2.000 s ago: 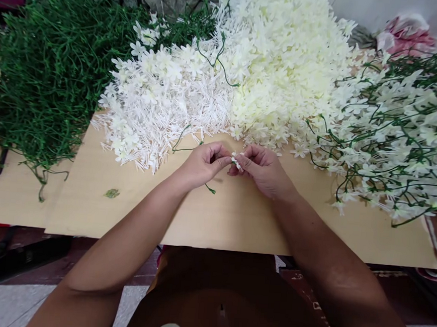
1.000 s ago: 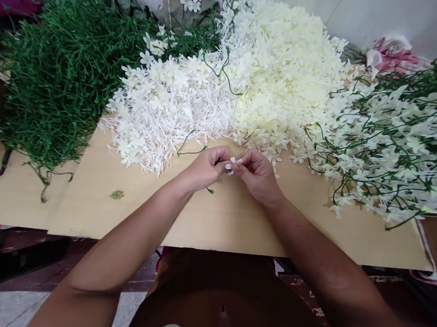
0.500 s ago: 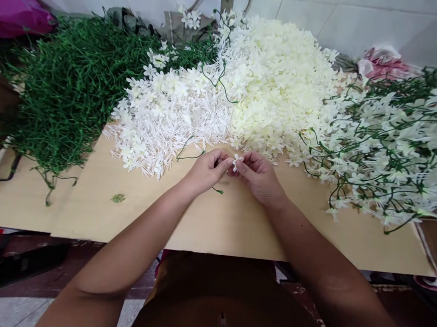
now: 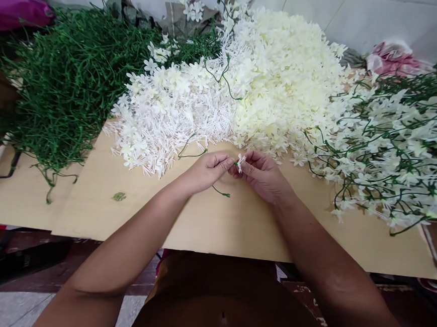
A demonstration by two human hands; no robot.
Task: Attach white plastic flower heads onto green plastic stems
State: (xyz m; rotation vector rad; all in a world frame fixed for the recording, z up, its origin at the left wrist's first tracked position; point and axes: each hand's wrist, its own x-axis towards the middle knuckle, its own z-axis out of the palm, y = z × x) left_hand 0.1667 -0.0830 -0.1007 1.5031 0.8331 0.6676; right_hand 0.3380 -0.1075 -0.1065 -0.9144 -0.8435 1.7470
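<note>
While, over the table point(image 4: 221, 229), my left fingers point(image 4: 223, 166) are pinching a green stem point(image 4: 225, 194) and my right fingers point(image 4: 250, 170) are clasping a white flower point(image 4: 240, 162), I'm risking crushing it by squeezing too hard.

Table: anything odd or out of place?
Two minor things: a green stem lies across the white flowers, apart from the stem pile; and a greenish spot breaks the plain board; stain or scrap, can't tell.
</note>
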